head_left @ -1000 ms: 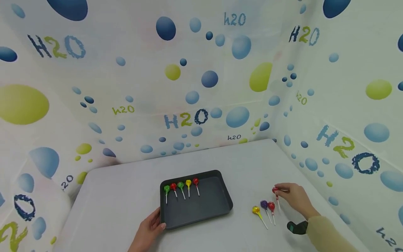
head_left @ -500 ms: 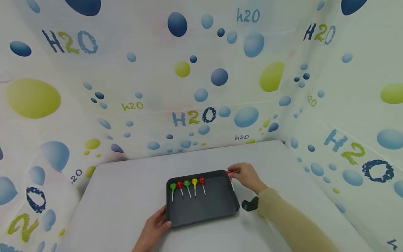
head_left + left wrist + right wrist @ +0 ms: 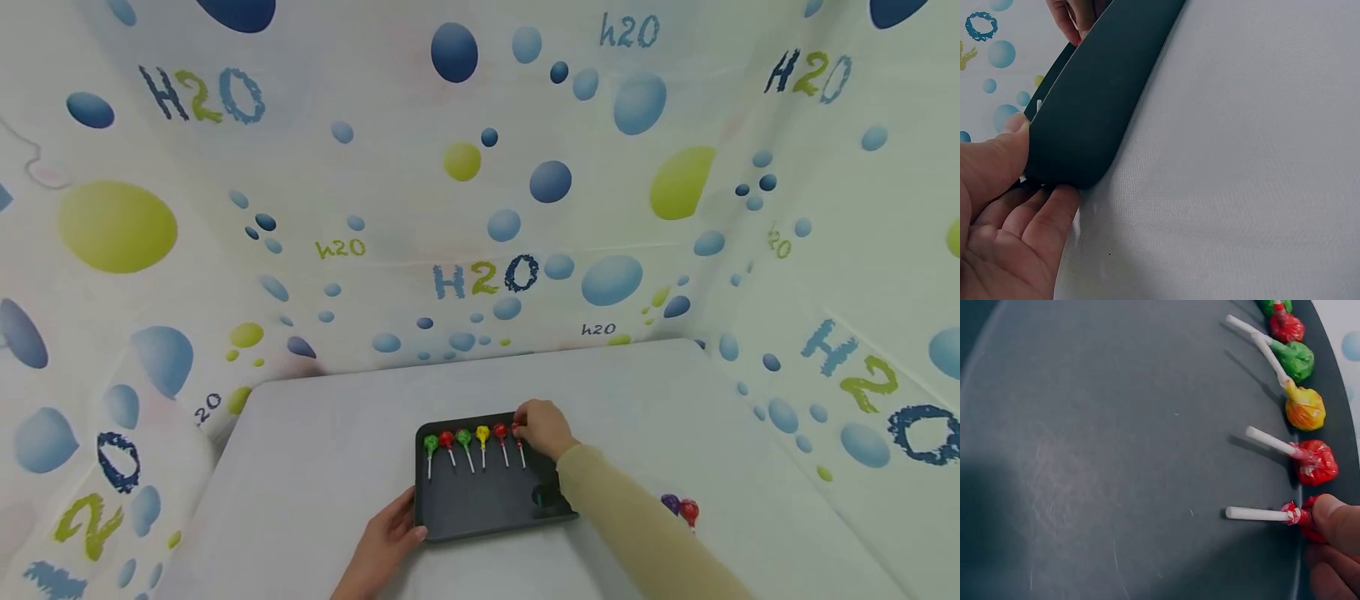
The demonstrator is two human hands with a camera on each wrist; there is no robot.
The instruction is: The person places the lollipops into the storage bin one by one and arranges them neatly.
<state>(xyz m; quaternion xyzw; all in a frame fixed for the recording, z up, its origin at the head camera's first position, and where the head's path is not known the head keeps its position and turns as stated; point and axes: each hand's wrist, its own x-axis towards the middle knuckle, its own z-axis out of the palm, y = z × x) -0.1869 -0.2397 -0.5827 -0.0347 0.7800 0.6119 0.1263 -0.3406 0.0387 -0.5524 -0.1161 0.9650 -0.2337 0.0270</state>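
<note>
My right hand [image 3: 545,427] pinches a red lollipop [image 3: 1297,515] by its wrapped head, at the far edge of a dark grey tray [image 3: 480,510]. Its white stick points back into the tray. Left of it lies a row of lollipops along the same edge: another red one [image 3: 1315,464], a yellow one [image 3: 1305,411], a green one [image 3: 1297,361], a red one [image 3: 1287,327] and a green one [image 3: 431,443]. My left hand [image 3: 384,537] grips the tray's near left corner, thumb on the rim and fingers against the outer wall, as the left wrist view shows.
Right of the tray, a purple lollipop [image 3: 671,503] and a red lollipop [image 3: 689,510] lie on the white table [image 3: 322,450], partly hidden by my right sleeve [image 3: 637,525]. Patterned curtain-like sheets [image 3: 390,208] stand behind the table and at both sides.
My right hand has carried the red lollipop leftward from beside the loose ones to the end of the row in the tray. My left hand keeps its grip on the tray.
</note>
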